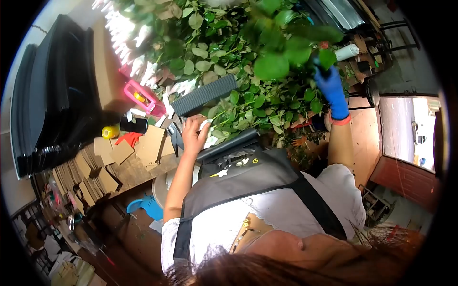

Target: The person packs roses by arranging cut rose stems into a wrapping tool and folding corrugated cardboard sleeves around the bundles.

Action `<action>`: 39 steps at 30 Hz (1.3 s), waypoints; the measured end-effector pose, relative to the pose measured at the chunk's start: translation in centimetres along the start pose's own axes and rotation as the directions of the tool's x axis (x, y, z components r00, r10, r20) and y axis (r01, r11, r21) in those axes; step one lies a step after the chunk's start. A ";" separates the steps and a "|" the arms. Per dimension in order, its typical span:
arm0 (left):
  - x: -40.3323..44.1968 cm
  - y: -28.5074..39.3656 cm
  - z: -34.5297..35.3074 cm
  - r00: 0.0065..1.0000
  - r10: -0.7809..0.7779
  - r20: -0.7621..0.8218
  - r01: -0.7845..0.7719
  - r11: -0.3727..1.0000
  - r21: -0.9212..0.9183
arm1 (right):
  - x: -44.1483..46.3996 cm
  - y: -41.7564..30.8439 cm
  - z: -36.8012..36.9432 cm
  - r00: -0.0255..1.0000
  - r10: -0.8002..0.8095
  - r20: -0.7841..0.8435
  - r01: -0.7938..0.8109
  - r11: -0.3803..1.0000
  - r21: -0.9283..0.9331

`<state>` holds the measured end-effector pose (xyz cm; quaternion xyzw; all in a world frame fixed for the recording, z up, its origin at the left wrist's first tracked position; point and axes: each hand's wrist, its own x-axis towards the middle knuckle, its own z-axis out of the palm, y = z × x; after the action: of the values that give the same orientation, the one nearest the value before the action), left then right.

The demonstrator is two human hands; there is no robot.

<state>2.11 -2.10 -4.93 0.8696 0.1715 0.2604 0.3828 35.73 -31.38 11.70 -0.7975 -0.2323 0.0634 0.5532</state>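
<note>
My left hand (192, 137), bare, is closed on a white-wrapped flower head (205, 126) at the near edge of the leafy pile. A green stem runs from there to the right. My right hand (330, 86), in a blue glove, is raised at the right side with its fingers closed on a leafy stem. Large blurred leaves (279, 57) of that stem hang in front of the pile and partly hide the fingertips. Beneath lies a thick heap of leafy cut stems (219, 52), rose-like, with white-wrapped heads (138, 66) lined up at the left.
A dark ribbed strip (205, 94) lies across the foliage. Left of it are a pink tape dispenser (143, 97), a phone (134, 125), a yellow roll (110, 132) and cardboard pieces (151, 145). Black sheets (57, 95) stand stacked at far left. A blue plastic item (147, 207) sits below the table.
</note>
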 end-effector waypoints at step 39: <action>-0.3 -0.4 0.4 0.954 -0.276 0.122 0.294 0.938 -0.183 | 23.9 -8.6 21.1 0.584 -0.780 0.224 0.748 0.410 -0.521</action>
<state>2.07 -2.28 -5.57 0.8043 0.2506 0.1766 0.5091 46.75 -0.44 15.26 -0.7289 -0.5620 -0.2889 0.2633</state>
